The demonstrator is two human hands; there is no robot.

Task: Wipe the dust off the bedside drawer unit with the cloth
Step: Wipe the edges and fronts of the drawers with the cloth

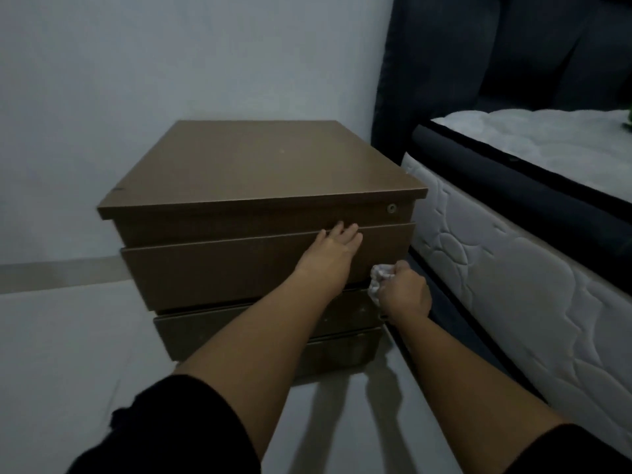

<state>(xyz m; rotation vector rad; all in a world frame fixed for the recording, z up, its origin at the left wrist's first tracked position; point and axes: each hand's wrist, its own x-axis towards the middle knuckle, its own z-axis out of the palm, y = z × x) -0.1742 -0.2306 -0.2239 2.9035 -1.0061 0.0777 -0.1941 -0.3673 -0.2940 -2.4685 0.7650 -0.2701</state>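
The left hand's fingertips (349,230) are hooked over the top edge of the second drawer front (219,268), in the gap under the top drawer; the left hand (337,249) lies flat and open against that panel, gripping nothing, only bracing or getting ready to pull. The right hand (403,292) is clenched in a fist around the cloth (378,280), a small white wad showing past the knuckles, held at the front right corner of the bedside drawer unit (260,159), level with the lower edge of that same drawer front and just beside the mattress (513,261).

The step in hand looks like wiping the drawer fronts. To do it well, loosen the wad so a flat face of cloth meets the panel, then sweep from the right edge to the left edge in overlapping rows, working down across the 2 lower drawers. Keep the left hand steadying the unit so the drawer does not slide. Run a cloth edge along the gaps, where dust tends to settle, and around the lock (392,208)
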